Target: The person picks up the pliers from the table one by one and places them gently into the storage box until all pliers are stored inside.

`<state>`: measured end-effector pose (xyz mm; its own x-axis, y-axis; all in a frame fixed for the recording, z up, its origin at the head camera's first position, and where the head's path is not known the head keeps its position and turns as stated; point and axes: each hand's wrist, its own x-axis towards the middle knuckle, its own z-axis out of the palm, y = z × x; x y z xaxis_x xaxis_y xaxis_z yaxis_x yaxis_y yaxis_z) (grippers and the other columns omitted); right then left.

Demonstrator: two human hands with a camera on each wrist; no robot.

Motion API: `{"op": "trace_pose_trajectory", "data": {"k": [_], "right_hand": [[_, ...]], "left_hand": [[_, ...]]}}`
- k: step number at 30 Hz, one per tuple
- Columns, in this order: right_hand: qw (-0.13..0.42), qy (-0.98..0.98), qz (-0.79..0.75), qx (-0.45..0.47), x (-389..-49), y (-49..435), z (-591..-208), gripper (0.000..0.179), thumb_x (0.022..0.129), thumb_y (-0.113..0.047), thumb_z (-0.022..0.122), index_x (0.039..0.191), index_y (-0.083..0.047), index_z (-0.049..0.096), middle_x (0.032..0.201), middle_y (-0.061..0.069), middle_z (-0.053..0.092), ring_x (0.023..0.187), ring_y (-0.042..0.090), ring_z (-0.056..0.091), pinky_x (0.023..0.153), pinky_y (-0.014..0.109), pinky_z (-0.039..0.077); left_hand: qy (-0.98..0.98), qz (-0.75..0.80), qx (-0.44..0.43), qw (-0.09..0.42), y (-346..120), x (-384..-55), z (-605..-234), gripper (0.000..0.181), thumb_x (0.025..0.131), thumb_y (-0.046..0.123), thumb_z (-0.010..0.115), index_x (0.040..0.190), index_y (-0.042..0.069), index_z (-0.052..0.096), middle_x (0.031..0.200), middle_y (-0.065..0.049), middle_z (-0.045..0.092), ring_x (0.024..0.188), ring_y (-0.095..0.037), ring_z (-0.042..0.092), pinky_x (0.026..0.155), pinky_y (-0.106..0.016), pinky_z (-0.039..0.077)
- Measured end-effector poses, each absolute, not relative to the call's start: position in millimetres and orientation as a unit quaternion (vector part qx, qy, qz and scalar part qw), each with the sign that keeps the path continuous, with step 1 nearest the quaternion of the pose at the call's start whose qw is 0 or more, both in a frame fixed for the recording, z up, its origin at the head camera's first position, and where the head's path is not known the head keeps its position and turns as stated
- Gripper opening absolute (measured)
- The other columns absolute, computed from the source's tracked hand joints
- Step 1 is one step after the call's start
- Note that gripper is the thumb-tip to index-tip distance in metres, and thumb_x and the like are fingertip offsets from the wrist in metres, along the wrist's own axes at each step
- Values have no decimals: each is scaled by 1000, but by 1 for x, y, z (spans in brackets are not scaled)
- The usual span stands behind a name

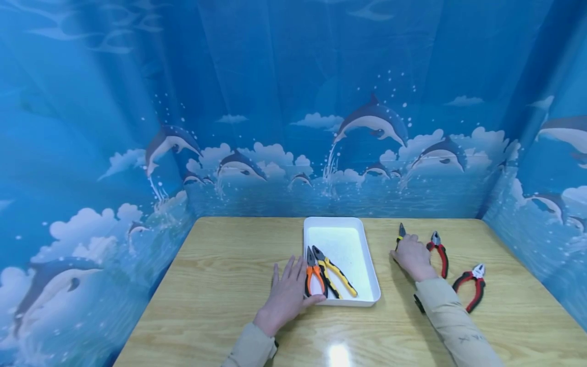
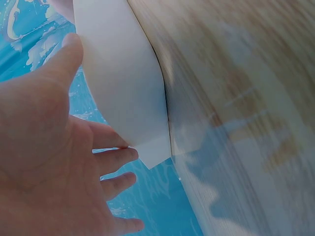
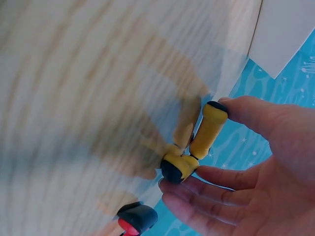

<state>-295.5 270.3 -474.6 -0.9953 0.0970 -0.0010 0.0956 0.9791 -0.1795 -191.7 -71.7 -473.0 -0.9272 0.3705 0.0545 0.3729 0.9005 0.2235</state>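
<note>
Counted two pairs of pliers [image 1: 312,266] in one tray [image 1: 339,229] beside the left hand's [image 1: 285,293] fingers, one yellow pair [image 3: 209,137] between the right hand's [image 1: 414,258] fingers, two red pairs [image 1: 442,255] right of those fingers, one table [image 1: 229,265] below them. Totalled two hands and apparently five pairs, one half hidden.

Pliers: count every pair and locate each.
5: an orange pair and a yellow pair in the white tray; a yellow-handled pair, partly covered, held by the right hand; a red-handled pair to its right, a second red-handled pair nearer.
</note>
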Motion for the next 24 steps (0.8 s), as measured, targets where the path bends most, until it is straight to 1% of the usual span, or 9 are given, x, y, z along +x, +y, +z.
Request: {"op": "trace_pose_trajectory", "data": {"k": [4, 10, 15, 20, 24], "right_hand": [[-3, -996, 81, -48, -294, 269, -473, 55, 97, -28, 66, 100, 23, 48, 86, 28, 48, 70, 39, 60, 55, 48, 54], [-24, -995, 80, -53, -294, 266, -471, 55, 100, -28, 64, 104, 25, 48, 89, 29, 48, 69, 34, 58, 54, 44, 54], [-21, -996, 78, -41, -292, 265, -471, 56, 100, -28, 64, 103, 26, 48, 88, 30, 49, 64, 33, 58, 50, 42, 53], [-10, -997, 70, -24, -290, 263, -471, 57, 99, -29, 66, 102, 26, 49, 89, 32, 49, 62, 34, 59, 49, 43, 53], [-15, -997, 72, -25, -289, 260, -470, 59, 98, -29, 66, 105, 27, 48, 91, 33, 50, 65, 35, 60, 51, 44, 54]], "left_hand": [[-975, -116, -190, 5, -72, -191, -473, 97, 93, 68, 54, 158, 2, 30, 165, -18, 26, 153, -39, 20, 119, -70, 14], [-975, -114, -189, 1, -72, -193, -474, 96, 93, 69, 53, 158, 3, 30, 165, -17, 26, 153, -38, 19, 119, -70, 14], [-976, -114, -188, -1, -72, -193, -473, 96, 93, 69, 53, 158, 3, 31, 166, -16, 25, 153, -38, 19, 119, -70, 14], [-975, -115, -191, 4, -72, -193, -473, 95, 93, 68, 54, 158, 2, 31, 165, -18, 27, 153, -39, 20, 118, -71, 15], [-975, -115, -191, 4, -72, -192, -473, 96, 93, 69, 53, 158, 2, 31, 165, -18, 27, 153, -39, 20, 118, -71, 15]]}}
